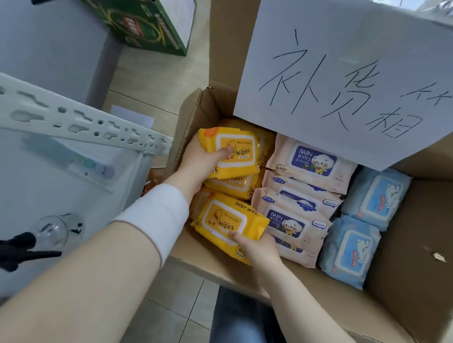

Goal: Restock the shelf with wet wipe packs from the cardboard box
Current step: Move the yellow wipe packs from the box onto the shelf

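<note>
Both hands (257, 250) in cardboard box (411, 304), each gripping yellow pack (229, 225)

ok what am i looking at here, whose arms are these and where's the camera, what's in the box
There is no machine here: a person wears one camera on the head, looking down at their own two bare arms. It is a single picture. Below is an open cardboard box holding wet wipe packs in three colours: yellow, pink packs and blue packs. The left hand grips one yellow pack; the right hand grips another yellow pack. A handwritten paper sign is on the box flap. At left is the white shelf.
</note>
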Demonstrator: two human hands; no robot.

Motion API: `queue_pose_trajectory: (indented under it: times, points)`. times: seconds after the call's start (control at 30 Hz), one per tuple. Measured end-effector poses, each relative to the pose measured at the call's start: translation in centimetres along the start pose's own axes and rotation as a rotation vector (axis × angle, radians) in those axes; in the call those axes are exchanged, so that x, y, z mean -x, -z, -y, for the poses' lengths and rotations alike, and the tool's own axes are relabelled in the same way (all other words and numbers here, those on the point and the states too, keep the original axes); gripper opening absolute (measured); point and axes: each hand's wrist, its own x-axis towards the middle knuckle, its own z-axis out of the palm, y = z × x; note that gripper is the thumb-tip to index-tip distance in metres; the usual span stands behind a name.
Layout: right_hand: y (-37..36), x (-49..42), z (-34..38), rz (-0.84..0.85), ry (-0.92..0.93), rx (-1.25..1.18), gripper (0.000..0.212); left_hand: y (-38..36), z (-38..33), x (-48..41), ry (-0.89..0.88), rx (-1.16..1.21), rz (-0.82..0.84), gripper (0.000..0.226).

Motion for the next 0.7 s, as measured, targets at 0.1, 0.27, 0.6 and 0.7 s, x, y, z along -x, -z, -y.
queue_pose_trajectory:
  times: [0.1,0.27,0.6,0.7]
  points:
    - [2.7,4.2,-0.1,-0.014,0.021,-0.038,0.018,2.4,-0.3,5.0,0.028,0.117,-0.103,0.055]
    - [6.9,12.7,0.5,0.048,0.192,0.088,0.016,6.0,-2.2,17.4,-0.084,0.275,-0.248,0.038]
    - [7.8,30.1,-0.2,0.414,0.485,0.38,0.096,16.5,-2.0,45.2,-0.417,0.459,-0.563,0.016]
    - [5.1,35.9,0.4,0.498,0.561,0.537,0.101,20.4,-1.5,52.7,-0.491,0.518,-0.659,0.011]
